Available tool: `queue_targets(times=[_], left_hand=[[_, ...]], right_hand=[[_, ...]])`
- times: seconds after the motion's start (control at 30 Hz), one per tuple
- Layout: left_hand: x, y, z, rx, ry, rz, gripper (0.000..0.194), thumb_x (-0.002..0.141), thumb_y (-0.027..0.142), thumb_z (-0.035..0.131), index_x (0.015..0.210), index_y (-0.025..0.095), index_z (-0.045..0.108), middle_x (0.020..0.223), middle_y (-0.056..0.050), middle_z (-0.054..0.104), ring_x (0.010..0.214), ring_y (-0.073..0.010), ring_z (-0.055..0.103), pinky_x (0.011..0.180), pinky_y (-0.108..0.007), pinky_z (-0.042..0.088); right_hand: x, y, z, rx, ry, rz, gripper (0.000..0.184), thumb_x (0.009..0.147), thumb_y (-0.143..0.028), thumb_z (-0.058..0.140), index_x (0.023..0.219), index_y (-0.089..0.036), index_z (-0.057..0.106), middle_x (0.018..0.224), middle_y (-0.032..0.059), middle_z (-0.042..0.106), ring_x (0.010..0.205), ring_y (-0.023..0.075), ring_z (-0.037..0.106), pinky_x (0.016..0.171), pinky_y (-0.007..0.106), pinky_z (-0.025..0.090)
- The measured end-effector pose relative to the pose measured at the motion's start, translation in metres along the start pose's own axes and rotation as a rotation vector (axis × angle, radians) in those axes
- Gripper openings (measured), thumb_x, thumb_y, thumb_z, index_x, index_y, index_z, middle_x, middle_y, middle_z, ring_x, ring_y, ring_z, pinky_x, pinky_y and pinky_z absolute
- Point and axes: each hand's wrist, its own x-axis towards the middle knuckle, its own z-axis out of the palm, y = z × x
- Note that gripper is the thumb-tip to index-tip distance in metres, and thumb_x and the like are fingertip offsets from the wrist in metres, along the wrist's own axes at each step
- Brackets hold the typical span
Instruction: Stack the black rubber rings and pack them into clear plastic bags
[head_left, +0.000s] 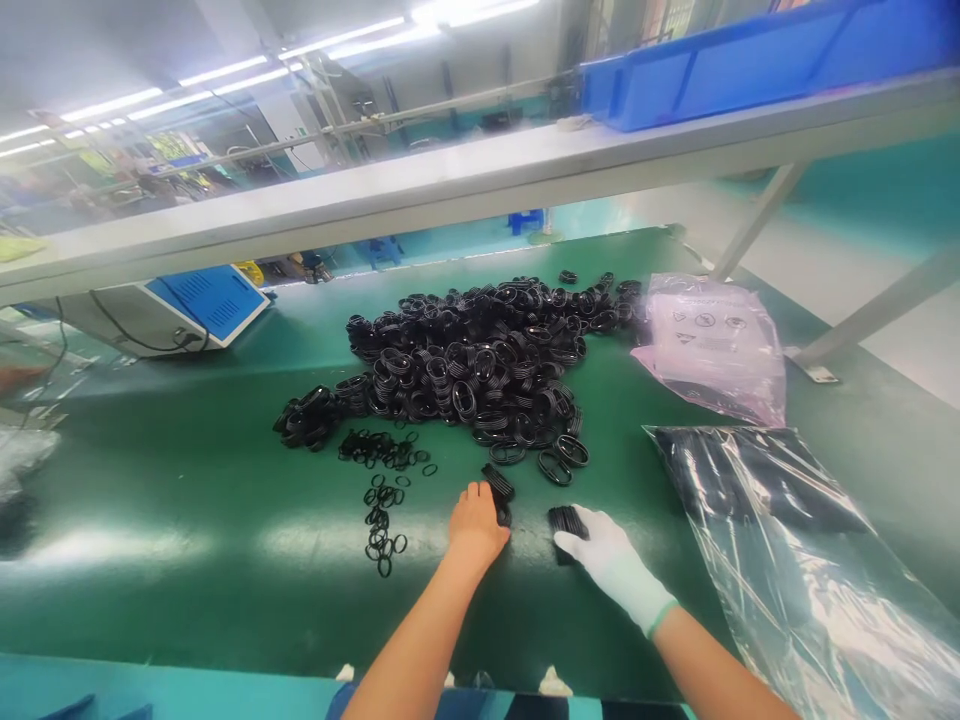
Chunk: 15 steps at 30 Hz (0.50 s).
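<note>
My bare left hand is closed around some black rings on the green mat, its fingertips partly hidden. Just beyond its fingers lies a row of stacked black rings. To the right, my right hand, in a white glove, grips a stack of black rings between thumb and fingers, low over the mat. A large heap of oval black rings spreads out in front of both hands. Left of my left hand are many small thin black rings, some piled and some scattered.
A clear plastic bag with dark contents lies at the right, below a pinkish printed bag. A white shelf crosses above the green table, bearing a blue bin. A blue-and-grey machine stands at the back left.
</note>
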Motion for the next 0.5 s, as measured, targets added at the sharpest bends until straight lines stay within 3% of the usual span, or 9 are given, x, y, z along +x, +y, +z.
queue_targets(times=[0.1,0.23,0.37,0.5], left_hand=[[-0.018,-0.008,0.001,-0.27,-0.07,0.13,0.069,0.055,0.019,0.063,0.12,0.02,0.038,0.116,-0.007,0.048,0.104,-0.0223,0.047,0.088,-0.03,0.036],[-0.035,-0.001,0.024,-0.645,-0.178,0.226,0.08,0.053,0.019,0.067,0.125,0.026,0.032,0.115,-0.004,0.048,0.102,-0.0189,0.048,0.086,-0.027,0.038],[-0.032,0.013,0.046,-0.622,-0.107,0.227,0.082,0.052,0.018,0.069,0.125,0.031,0.034,0.116,-0.003,0.046,0.106,-0.0212,0.043,0.092,-0.034,0.032],[-0.029,0.016,0.053,-0.616,-0.074,0.226,0.082,0.054,0.02,0.07,0.125,0.034,0.033,0.116,-0.001,0.046,0.101,-0.0204,0.044,0.088,-0.033,0.034]], right_hand=[[-0.001,0.0,0.0,0.005,0.006,0.004,0.045,0.073,-0.038,0.048,0.112,-0.018,0.051,0.092,0.0078,0.052,0.088,0.0214,0.053,0.078,0.028,0.037],[-0.004,0.001,0.0,0.043,0.042,-0.046,0.041,0.074,-0.035,0.048,0.11,-0.017,0.052,0.092,0.0075,0.052,0.089,0.0203,0.052,0.08,0.027,0.036],[-0.005,0.002,-0.002,0.077,0.058,-0.107,0.031,0.074,-0.032,0.048,0.1,-0.019,0.056,0.088,0.0052,0.054,0.087,0.0183,0.051,0.078,0.026,0.037],[-0.007,-0.003,-0.005,0.056,0.048,-0.092,0.026,0.075,-0.032,0.048,0.096,-0.019,0.056,0.089,0.0041,0.055,0.086,0.0177,0.052,0.077,0.025,0.037]])
